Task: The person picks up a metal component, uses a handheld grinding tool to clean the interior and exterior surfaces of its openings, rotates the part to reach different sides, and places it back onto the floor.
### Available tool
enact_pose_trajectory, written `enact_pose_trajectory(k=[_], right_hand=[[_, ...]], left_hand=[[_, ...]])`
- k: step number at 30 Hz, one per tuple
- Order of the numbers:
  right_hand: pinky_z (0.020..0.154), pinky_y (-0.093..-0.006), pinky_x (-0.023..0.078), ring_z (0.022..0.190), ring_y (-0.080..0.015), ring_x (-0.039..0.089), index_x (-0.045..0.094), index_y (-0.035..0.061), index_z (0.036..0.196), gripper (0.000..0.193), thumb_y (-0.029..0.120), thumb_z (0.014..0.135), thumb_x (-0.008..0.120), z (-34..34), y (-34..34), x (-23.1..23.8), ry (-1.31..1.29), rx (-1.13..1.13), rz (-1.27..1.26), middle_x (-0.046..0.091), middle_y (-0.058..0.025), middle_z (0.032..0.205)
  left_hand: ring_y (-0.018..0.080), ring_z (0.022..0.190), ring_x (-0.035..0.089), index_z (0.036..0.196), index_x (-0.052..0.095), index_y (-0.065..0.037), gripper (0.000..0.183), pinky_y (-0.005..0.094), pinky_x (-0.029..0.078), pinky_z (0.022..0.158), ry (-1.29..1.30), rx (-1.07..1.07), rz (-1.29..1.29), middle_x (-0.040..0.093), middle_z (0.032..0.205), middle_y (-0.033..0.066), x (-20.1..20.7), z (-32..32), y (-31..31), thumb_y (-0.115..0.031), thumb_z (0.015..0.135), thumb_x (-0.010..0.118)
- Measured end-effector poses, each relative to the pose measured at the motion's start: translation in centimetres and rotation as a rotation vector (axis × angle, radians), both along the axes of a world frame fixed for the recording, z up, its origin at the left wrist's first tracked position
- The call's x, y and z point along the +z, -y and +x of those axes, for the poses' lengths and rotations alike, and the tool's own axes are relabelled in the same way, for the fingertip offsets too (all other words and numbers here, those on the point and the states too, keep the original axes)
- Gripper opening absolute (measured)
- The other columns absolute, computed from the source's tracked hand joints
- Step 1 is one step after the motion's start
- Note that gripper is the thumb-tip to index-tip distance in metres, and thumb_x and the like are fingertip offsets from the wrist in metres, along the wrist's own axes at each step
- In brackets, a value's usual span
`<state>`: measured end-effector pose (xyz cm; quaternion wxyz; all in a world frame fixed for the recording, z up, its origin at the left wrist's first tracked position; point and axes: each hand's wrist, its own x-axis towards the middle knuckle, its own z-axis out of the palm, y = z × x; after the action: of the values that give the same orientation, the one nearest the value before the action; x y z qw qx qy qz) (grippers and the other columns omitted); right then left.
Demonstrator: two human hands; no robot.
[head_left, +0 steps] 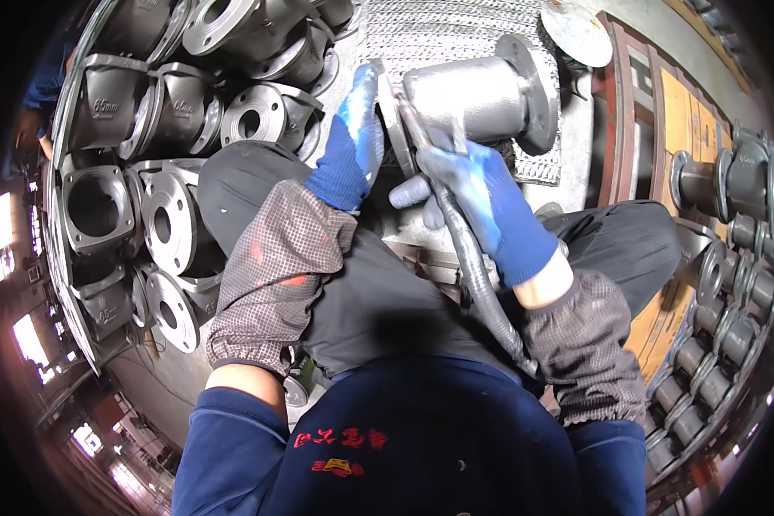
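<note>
A silver-grey flanged pipe casting (464,95) lies on its side in front of me, one flange toward my left and the other at the far right. My left hand (359,129), in a blue glove smeared with silver, is closed against the left flange, its thumb hidden. My right hand (469,185), gloved alike with grey-stained fingers, is wrapped round a slim hose-fed tool whose head I cannot make out. Its narrow front part reaches up beside the left flange. From this grip a grey hose (475,275) runs down past my right forearm.
Dark grey flanged castings (181,107) are stacked at the left. More castings (740,181) stand in rows at the right, near tan boards (692,103). A patterned, silver-spattered mat (456,26) lies under the work. A round pale disc (576,33) sits at the far right. My knees flank the work.
</note>
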<state>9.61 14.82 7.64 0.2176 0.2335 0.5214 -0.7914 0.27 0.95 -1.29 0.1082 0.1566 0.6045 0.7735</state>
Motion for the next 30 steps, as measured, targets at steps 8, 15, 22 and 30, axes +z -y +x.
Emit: enact_pose_trajectory(k=[8,15,22,30], right_hand=[[0.043,-0.0191,0.044,0.047,-0.0086,0.056,0.043,-0.0054,0.131,0.047,0.019,0.092,0.051,3.5,-3.5,-0.1,0.037,0.189,-0.052,0.067,-0.0124,0.078],[0.046,-0.0192,0.043,0.053,-0.0060,0.053,0.055,-0.0039,0.116,0.036,0.022,0.090,0.054,1.2,-12.3,2.7,-0.337,-0.283,0.497,0.066,-0.0082,0.078],[0.057,-0.0242,0.046,0.065,-0.0091,0.055,0.055,-0.0041,0.116,0.035,0.015,0.086,0.060,-2.4,-13.9,-12.1,-0.201,-0.417,0.499,0.064,-0.0074,0.084],[0.066,-0.0294,0.052,0.072,-0.0182,0.063,0.063,-0.0039,0.104,0.029,0.018,0.088,0.053,-2.3,-13.4,-8.4,-0.153,-0.401,0.195,0.066,-0.0125,0.088]], left_hand=[[0.0189,0.110,0.054,0.126,0.047,-0.002,0.040,0.0316,0.046,0.093,0.264,-0.041,0.017,0.053,0.122,0.0104,1.8,1.1,0.4,-0.031,0.100,0.040],[0.0204,0.119,0.049,0.136,0.035,0.001,0.039,0.0326,0.041,0.101,0.228,0.002,-0.091,0.048,0.130,0.0131,0.7,1.7,1.1,-0.016,0.101,0.036],[0.0184,0.118,0.049,0.135,0.038,-0.002,0.046,0.0332,0.040,0.101,0.380,0.076,-0.030,0.049,0.129,0.0118,0.7,1.3,-1.2,-0.033,0.103,0.027],[0.0203,0.100,0.061,0.128,0.048,0.001,0.039,0.0308,0.050,0.087,-0.080,-0.008,-0.290,0.059,0.117,0.0132,6.7,0.3,-1.6,-0.024,0.098,0.045]])
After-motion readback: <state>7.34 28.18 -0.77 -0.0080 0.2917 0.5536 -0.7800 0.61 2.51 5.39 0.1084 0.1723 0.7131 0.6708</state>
